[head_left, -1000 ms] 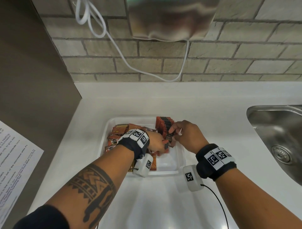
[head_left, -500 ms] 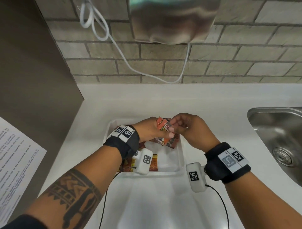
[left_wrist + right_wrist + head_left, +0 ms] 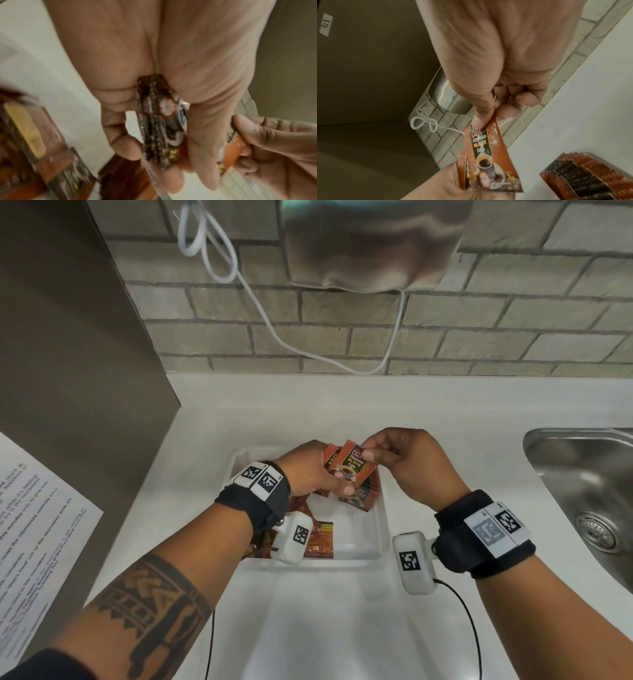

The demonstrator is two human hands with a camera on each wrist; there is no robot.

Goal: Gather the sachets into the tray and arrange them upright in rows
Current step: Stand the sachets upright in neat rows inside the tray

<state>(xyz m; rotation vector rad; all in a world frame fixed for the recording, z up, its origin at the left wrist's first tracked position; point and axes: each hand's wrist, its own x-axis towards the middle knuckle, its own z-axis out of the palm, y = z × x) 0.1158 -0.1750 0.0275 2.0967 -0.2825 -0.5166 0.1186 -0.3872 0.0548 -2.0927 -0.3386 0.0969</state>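
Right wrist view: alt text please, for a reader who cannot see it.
The right hand pinches the top edge of a black coffee sachet between thumb and forefinger, while the left hand holds a few more sachets below. A row of upright sachets stands in the tray at lower right.

**A:** so what's around the edges? I've got a white tabletop (image 3: pixel 342 412) running back to a grey brick wall (image 3: pixel 513 313).

**B:** yep, and a stainless sink (image 3: pixel 589 491) set into the tabletop's right edge, drain visible. Shiny metal unit (image 3: pixel 373 244) mounted on the wall up top, with a white cord (image 3: pixel 260 313) looped beside it and sagging along the bricks.

**A:** brown panel (image 3: pixel 75 337) along the left edge too, with a printed sheet of paper (image 3: pixel 30 529) on it. Text's too blurry to read.
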